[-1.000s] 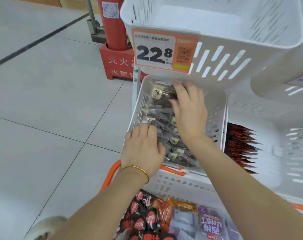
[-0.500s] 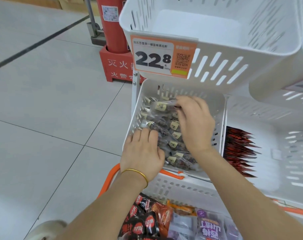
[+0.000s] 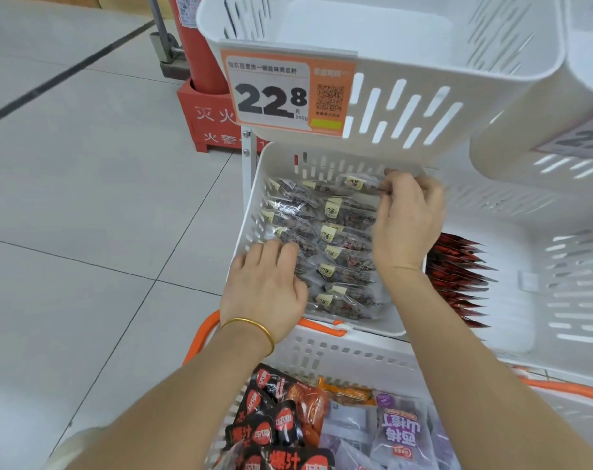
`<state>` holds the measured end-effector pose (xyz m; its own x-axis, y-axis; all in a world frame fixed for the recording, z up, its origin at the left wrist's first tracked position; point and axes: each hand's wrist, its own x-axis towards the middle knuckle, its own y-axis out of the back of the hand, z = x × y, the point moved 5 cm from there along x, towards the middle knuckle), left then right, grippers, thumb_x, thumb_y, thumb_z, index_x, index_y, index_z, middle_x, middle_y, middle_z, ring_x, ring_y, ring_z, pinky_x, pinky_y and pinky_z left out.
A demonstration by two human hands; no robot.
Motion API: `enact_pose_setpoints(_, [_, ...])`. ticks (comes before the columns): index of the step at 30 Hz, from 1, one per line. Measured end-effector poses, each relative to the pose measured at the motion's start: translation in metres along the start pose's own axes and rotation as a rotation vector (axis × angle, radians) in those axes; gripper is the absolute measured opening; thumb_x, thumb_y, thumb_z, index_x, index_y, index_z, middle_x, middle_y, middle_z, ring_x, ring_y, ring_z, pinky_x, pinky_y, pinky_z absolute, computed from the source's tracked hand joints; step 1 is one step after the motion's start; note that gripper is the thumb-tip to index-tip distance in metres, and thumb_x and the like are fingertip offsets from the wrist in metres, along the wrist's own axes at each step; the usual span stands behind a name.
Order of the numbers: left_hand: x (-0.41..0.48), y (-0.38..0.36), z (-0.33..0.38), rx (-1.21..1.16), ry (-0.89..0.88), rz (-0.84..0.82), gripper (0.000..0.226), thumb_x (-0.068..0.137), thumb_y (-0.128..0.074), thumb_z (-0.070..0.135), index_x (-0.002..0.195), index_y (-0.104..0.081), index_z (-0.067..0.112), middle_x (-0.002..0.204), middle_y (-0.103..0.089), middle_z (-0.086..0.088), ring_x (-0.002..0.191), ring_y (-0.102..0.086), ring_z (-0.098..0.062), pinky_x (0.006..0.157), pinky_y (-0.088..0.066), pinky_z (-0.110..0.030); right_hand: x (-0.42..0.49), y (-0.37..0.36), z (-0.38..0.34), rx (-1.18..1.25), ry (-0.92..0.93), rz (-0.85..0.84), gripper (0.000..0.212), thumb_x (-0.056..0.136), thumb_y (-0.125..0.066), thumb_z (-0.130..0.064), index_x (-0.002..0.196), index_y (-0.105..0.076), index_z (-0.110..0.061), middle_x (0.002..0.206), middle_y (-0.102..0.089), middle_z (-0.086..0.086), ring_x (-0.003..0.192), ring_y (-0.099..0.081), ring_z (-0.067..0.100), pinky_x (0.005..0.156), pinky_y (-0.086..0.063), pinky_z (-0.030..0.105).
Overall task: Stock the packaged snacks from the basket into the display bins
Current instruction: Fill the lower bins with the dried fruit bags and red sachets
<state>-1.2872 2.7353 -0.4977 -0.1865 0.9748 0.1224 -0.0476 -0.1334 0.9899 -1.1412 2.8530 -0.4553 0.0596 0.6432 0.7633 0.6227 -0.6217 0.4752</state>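
Snack packets (image 3: 342, 252) fill the white bin (image 3: 254, 212) at centre frame. My right hand (image 3: 407, 225) pinches one packet (image 3: 356, 183) at the back row; my left hand (image 3: 264, 290) rests flat on the front ones. I'm placing; next I'd reach into the basket (image 3: 339, 354) below.

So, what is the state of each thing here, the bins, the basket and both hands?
Top bin, no packs visible inside.
Middle bin, holds rows of clear packs.
Right bin, holds a row of red packs.
Basket, holds mixed snack packs.
Left hand, flat on the clear packs.
Right hand, pinches the rearmost pack.
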Motion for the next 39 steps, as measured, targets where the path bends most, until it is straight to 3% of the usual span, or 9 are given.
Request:
enact_pose_setpoints(3, [0.001,0.000,0.001,0.010,-0.009,0.000,0.067,0.075,-0.003,0.036,0.131,-0.037,0.023,0.124,-0.047,0.002,0.112,-0.042,-0.018,0.096,-0.035,-0.033,-0.006,0.016,-0.007,-0.141,0.125,0.167,0.027,0.064,-0.070,0.015,0.077,-0.063,-0.008,0.090,-0.033,-0.001,0.085,-0.040,0.021,0.055,-0.051,0.039])
enact_pose_setpoints(7, [0.001,-0.001,0.000,-0.010,-0.003,-0.030,0.055,0.086,-0.017,0.031,0.139,-0.028,0.023,0.130,-0.043,0.002,0.119,-0.038,-0.019,0.100,-0.032,-0.033,-0.005,0.016,-0.010,-0.215,0.147,0.174,0.031,0.057,-0.075,0.016,0.069,-0.060,-0.009,0.085,-0.027,-0.003,0.080,-0.036,0.019,0.051,-0.046,0.031])
enact_pose_setpoints(14, [0.001,-0.001,0.001,-0.019,-0.019,-0.034,0.054,0.090,-0.024,0.031,0.144,-0.021,0.025,0.134,-0.041,0.002,0.121,-0.037,-0.018,0.102,-0.030,-0.033,-0.008,-0.025,-0.001,-0.244,0.020,-0.233,0.027,0.063,-0.069,0.015,0.077,-0.057,-0.005,0.060,-0.052,0.008,0.070,-0.050,0.032,0.058,-0.031,0.031])
enact_pose_setpoints(18, [0.001,-0.002,0.001,-0.016,-0.019,-0.039,0.056,0.090,-0.022,0.032,0.145,-0.020,0.025,0.136,-0.040,0.002,0.123,-0.036,-0.018,0.103,-0.030,-0.033,-0.003,-0.033,0.000,-0.211,-0.018,-0.292,0.027,0.069,-0.062,0.018,0.087,-0.062,-0.002,0.070,-0.058,0.017,0.074,-0.053,0.035,0.062,-0.032,0.034])
enact_pose_setpoints(21, [0.002,-0.001,0.002,-0.021,-0.017,-0.044,0.056,0.089,-0.021,0.032,0.145,-0.019,0.025,0.135,-0.040,0.002,0.123,-0.036,-0.018,0.103,-0.030,-0.033,0.005,-0.046,0.005,-0.232,-0.040,-0.504,0.031,0.082,-0.046,0.011,0.107,-0.058,-0.003,0.080,-0.051,0.014,0.095,-0.050,0.033,0.075,-0.033,0.037])
enact_pose_setpoints(24, [0.001,-0.002,0.001,-0.022,-0.016,-0.029,0.057,0.088,-0.015,0.033,0.144,-0.021,0.025,0.134,-0.042,0.002,0.122,-0.037,-0.018,0.102,-0.031,-0.033,0.011,-0.055,0.006,-0.329,-0.024,-0.682,0.030,0.088,-0.042,0.003,0.114,-0.055,-0.007,0.099,-0.062,0.015,0.107,-0.051,0.032,0.094,-0.034,0.042])
enact_pose_setpoints(28, [0.001,-0.002,0.001,-0.001,-0.019,-0.009,0.072,0.076,0.001,0.037,0.143,-0.024,0.025,0.131,-0.045,0.003,0.120,-0.039,-0.018,0.100,-0.033,-0.033,0.012,-0.061,-0.011,-0.306,0.167,-0.648,0.036,0.088,-0.044,-0.006,0.122,-0.055,-0.007,0.129,-0.054,0.014,0.124,-0.045,0.032,0.110,-0.025,0.049])
enact_pose_setpoints(34, [0.002,-0.003,0.001,-0.009,-0.015,-0.025,0.072,0.076,0.000,0.037,0.142,-0.026,0.025,0.129,-0.045,0.002,0.117,-0.040,-0.018,0.096,-0.035,-0.032,0.007,-0.096,-0.031,-0.309,0.272,-0.831,0.036,0.093,-0.041,-0.015,0.125,-0.058,-0.014,0.144,-0.041,0.005,0.135,-0.031,0.029,0.114,-0.016,0.053])
enact_pose_setpoints(39, [0.003,-0.004,0.002,-0.021,-0.022,-0.029,0.073,0.076,0.001,0.037,0.143,-0.024,0.025,0.131,-0.045,0.002,0.118,-0.040,-0.018,0.097,-0.035,-0.033,0.008,-0.098,-0.037,-0.246,0.234,-0.800,0.041,0.090,-0.039,-0.006,0.127,-0.055,-0.015,0.139,-0.045,-0.001,0.130,-0.037,0.025,0.113,-0.015,0.057])
